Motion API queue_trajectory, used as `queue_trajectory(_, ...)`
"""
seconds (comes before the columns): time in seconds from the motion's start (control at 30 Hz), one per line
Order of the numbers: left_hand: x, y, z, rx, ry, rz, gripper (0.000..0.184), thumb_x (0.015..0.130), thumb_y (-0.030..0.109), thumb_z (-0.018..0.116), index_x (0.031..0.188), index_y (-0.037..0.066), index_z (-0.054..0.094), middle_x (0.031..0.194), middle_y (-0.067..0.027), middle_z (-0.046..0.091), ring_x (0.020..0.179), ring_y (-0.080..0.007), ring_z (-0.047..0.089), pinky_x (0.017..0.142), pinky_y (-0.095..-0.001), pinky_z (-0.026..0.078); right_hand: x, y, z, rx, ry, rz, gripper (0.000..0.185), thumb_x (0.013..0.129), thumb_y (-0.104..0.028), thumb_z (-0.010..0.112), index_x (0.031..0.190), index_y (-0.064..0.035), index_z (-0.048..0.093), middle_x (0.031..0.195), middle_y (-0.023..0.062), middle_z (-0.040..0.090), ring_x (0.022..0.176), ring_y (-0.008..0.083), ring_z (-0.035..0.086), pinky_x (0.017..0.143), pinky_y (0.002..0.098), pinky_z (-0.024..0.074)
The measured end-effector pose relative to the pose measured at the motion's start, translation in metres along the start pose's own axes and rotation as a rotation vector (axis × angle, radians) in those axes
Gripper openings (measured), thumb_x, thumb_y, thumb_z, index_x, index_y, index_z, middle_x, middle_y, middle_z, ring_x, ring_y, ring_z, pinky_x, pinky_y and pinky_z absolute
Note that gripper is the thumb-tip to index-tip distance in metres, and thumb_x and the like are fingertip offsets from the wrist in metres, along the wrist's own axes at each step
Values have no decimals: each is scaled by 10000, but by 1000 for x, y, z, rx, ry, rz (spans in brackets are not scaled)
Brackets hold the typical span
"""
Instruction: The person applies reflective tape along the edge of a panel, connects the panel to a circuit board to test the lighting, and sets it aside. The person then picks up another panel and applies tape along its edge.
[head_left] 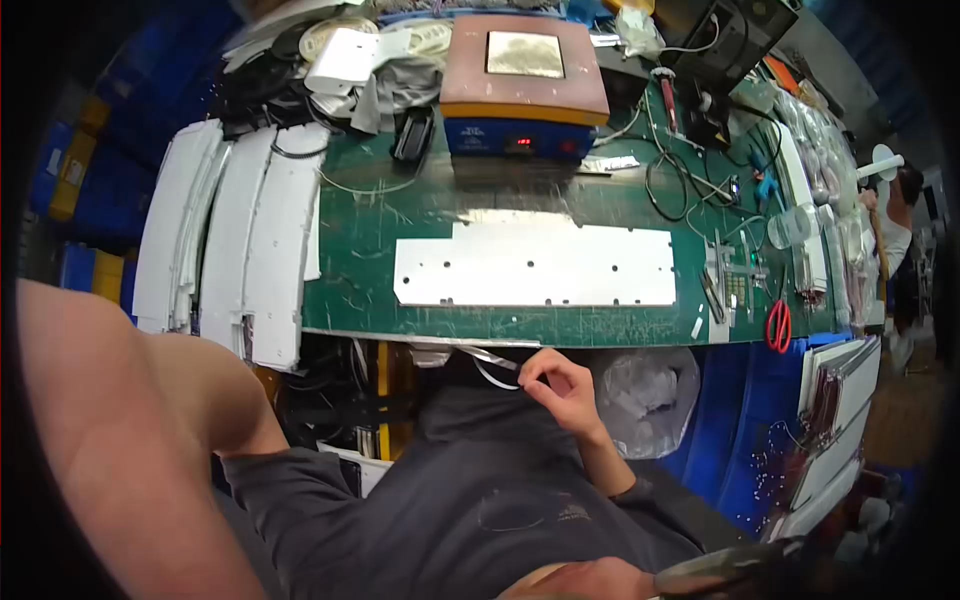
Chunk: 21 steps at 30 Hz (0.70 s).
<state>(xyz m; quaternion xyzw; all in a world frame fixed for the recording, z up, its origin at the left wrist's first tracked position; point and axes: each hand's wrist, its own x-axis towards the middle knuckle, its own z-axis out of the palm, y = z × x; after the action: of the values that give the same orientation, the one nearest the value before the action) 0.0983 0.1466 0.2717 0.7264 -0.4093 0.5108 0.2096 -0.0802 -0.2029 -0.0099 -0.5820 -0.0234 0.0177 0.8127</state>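
Near the table's front edge, my right hand [563,392] is closed, its thumb and index finger pinched on the end of a thin white strip [492,376]. The strip curves leftward, below the edge. My left arm [130,440] is bent up large at the left side; its hand is out of the picture. A long white panel [530,285] with several small dark holes lies flat on the green mat [360,200], beyond my right hand. Behind that panel stands a heating plate [525,95] with a blue front, a red digital display and a silvery square on top.
Stacked white panels [265,230] overhang the table's left front. Red-handled scissors [779,325], tweezers [713,297] and cables [665,185] lie at right. A bag-lined bin [645,400] and blue crates [745,400] stand below. Another person [895,225] is at far right.
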Motion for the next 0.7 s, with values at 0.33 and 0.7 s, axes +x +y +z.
queue_trajectory(0.33,-24,14,3,33,-18,30,395,971,300,788,1253,80,620,1046,-116,659,966,-288,635,861,-405,521,6,14,-1,21,-39,-78,87,975,41,744,1050,11,714,1066,83,693,1007,163,648,940,313,507)
queue_trajectory(0.7,-41,11,7,41,-7,16,414,963,302,794,1266,80,620,1058,-118,657,973,-291,635,864,-405,521,4,17,2,43,-50,-57,87,996,27,739,1078,10,715,1098,75,686,1055,161,636,972,318,492)
